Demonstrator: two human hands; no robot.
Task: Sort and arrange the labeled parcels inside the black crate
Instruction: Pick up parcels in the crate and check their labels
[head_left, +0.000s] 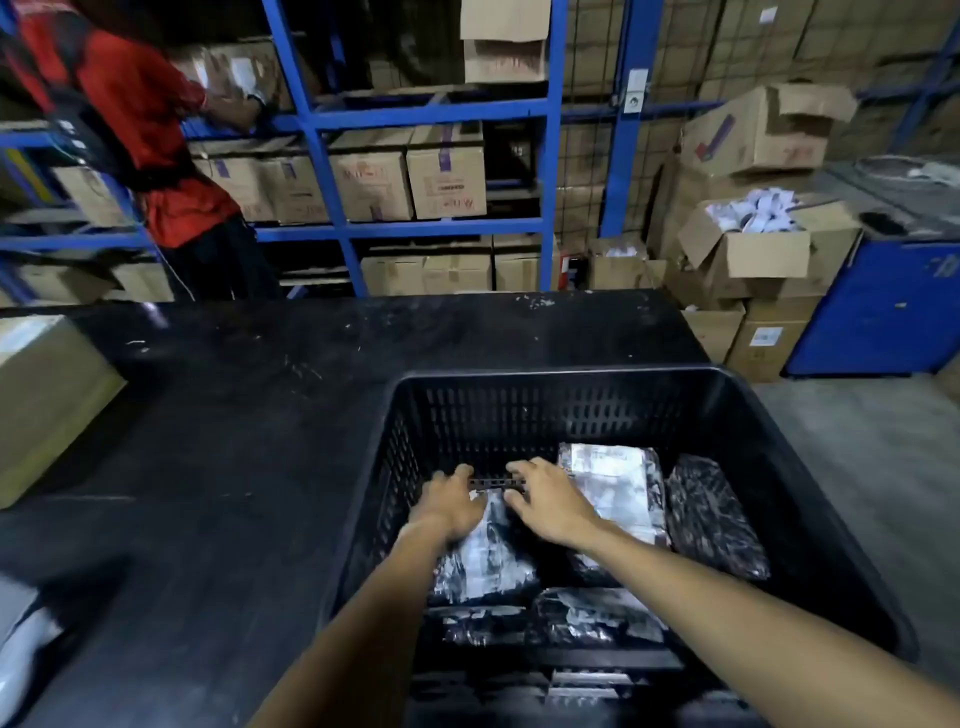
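Arranging step: both hands, left hand (451, 501) and right hand (550, 506), fingers spread flat on a parcel (485, 556) in the black crate (561, 379), gripping nothing visible; next, likely seat it beside the labeled parcel (613, 488) just right of the fingers.

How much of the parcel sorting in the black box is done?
Partly done, it seems. Two parcels already lie side by side at the right of the black crate. Both hands, left hand and right hand, are pressing on a shiny parcel at the crate's left. Left to do: the nearer parcels look loosely piled, and the far end of the crate floor has room.
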